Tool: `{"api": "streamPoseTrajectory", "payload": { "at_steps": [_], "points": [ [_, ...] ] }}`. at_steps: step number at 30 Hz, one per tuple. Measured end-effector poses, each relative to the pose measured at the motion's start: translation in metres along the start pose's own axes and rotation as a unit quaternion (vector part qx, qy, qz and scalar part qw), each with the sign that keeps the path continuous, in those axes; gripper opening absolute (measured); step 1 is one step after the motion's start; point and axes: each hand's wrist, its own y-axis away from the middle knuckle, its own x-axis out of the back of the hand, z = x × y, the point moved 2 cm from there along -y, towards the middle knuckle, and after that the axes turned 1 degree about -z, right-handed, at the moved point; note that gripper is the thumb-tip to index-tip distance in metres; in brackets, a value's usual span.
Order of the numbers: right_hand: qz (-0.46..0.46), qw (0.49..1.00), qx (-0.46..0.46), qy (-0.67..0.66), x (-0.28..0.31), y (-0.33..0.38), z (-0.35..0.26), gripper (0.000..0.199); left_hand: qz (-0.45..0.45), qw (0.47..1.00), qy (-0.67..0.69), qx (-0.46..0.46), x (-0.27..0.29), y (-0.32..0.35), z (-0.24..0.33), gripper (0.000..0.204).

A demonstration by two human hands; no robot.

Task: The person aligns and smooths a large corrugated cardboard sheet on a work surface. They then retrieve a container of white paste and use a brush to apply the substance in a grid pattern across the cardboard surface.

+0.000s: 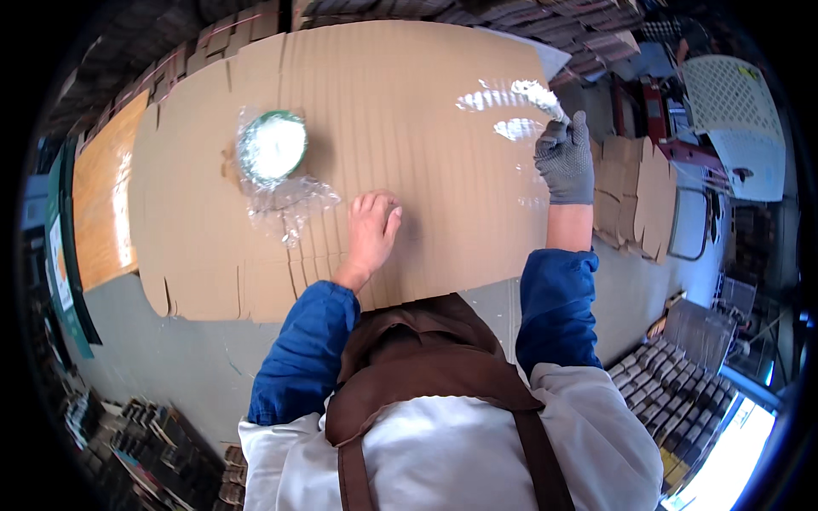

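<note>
Far left there's a wooden board [100, 192] lying next to the big stack of flat cardboard sheets [366, 111], prob no issue there. On the cardboard sits the roll of clear wrap [273, 146] w/ a green core, upright on its end, loose crumpled tail of film [288, 204] spilling toward the worker. Nothing's holding the roll, so imo if the film gets tugged hard it could tip or skid across the sheet.

Left hand [371, 228] is bare, flat on the cardboard just right of that loose film, fingers spread-ish and curled a bit, not gripping anything, just pressing down. If it lifts, top sheet prob slides.

Right hand [566, 157] in a grey dotted glove is up near the right edge of the stack, fist closed around a twisted strand of stretched film [511, 98] that runs up and left over the cardboard. Film looks pulled thin there, could snap or slip thru the glove tbh.

Further right, more folded cardboard pieces [635, 196] on the floor and a white plastic chair [737, 119], well apart, but it's tight for stepping back.
</note>
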Motion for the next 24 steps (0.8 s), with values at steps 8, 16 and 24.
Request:
{"api": "streamPoseTrajectory", "payload": {
  "at_steps": [8, 16, 24],
  "points": [
    [0.19, 0.82, 0.126, 0.526, 0.104, 0.086, 0.025, 0.029, -0.054, 0.961, -0.26, -0.071, -0.069, -0.086, -0.015, 0.042],
    [0.228, 0.619, 0.14, 0.738, 0.125, 0.068, 0.012, 0.023, -0.049, 0.95, -0.303, -0.061, -0.075, -0.087, -0.024, 0.048],
    [0.12, 0.563, 0.184, 0.796, 0.121, -0.001, 0.025, 0.029, -0.066, 0.946, -0.313, -0.051, -0.079, -0.091, -0.02, 0.051]
  ]
}}
